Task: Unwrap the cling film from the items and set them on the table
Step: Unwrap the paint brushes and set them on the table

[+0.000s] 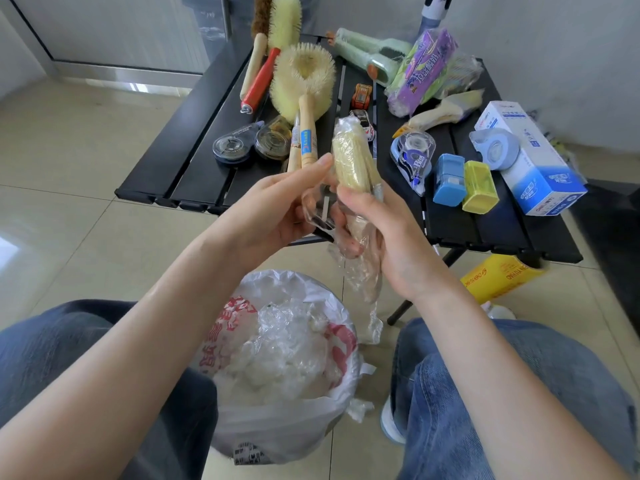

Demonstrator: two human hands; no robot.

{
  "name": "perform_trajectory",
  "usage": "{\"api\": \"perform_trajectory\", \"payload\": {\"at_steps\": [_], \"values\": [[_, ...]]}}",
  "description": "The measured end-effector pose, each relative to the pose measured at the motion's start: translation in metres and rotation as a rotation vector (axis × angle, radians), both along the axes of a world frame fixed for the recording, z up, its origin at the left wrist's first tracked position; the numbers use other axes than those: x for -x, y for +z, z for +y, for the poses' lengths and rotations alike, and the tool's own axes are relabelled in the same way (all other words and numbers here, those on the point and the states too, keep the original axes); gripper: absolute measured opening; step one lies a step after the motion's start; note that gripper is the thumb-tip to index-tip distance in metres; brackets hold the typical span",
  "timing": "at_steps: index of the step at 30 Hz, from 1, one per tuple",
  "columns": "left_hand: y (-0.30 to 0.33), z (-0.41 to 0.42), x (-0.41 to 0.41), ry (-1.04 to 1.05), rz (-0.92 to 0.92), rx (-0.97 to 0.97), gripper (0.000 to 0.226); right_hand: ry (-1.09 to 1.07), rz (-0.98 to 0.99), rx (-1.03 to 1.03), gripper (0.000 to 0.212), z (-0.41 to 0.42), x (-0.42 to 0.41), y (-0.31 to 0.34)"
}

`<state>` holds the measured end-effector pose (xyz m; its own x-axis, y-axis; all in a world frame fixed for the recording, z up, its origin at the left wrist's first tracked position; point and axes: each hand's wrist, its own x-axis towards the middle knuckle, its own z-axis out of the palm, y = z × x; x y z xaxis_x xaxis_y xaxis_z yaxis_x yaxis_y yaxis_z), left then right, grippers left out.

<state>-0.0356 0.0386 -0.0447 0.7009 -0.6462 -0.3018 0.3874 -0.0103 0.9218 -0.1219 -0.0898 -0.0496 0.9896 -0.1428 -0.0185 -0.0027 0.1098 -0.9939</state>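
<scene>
A pale yellow corn-shaped item (351, 161), still partly wrapped in cling film (360, 271), is held upright above the near edge of the black table (194, 157). My right hand (388, 237) grips its lower end. My left hand (277, 209) pinches loosened film beside it, the thumb against the cob's side. A strip of film hangs below my right hand. On the table lie wrapped items: a purple packet (420, 71) and a second corn cob (445, 110).
A white bag-lined bin (287, 362) with crumpled film stands between my knees. The table carries brushes (301, 81), tape dispensers (412, 161), blue and yellow small boxes (464, 183), a white-blue carton (530, 157) and toy cars (362, 97). A yellow box (498, 277) lies under the table.
</scene>
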Motion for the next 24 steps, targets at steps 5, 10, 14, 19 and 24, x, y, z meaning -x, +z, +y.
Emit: {"api": "perform_trajectory", "payload": {"at_steps": [5, 10, 14, 19, 24], "values": [[-0.002, -0.002, 0.003, 0.004, 0.251, 0.182, 0.047, 0.036, 0.008, -0.15, 0.048, 0.0, -0.002, 0.001], [0.0, -0.005, 0.01, 0.045, 0.302, 0.35, 0.025, 0.042, -0.009, -0.153, 0.044, 0.001, -0.005, 0.001], [0.003, -0.004, 0.009, -0.022, 0.345, 0.358, 0.022, 0.001, -0.013, -0.092, 0.043, -0.001, -0.002, 0.003], [0.0, -0.001, 0.004, -0.071, 0.321, 0.3, 0.023, -0.049, -0.005, -0.015, 0.069, 0.001, -0.002, 0.004], [-0.001, -0.007, 0.014, 0.064, 0.17, 0.355, 0.02, -0.028, 0.037, -0.08, 0.039, -0.001, -0.003, 0.005]]}}
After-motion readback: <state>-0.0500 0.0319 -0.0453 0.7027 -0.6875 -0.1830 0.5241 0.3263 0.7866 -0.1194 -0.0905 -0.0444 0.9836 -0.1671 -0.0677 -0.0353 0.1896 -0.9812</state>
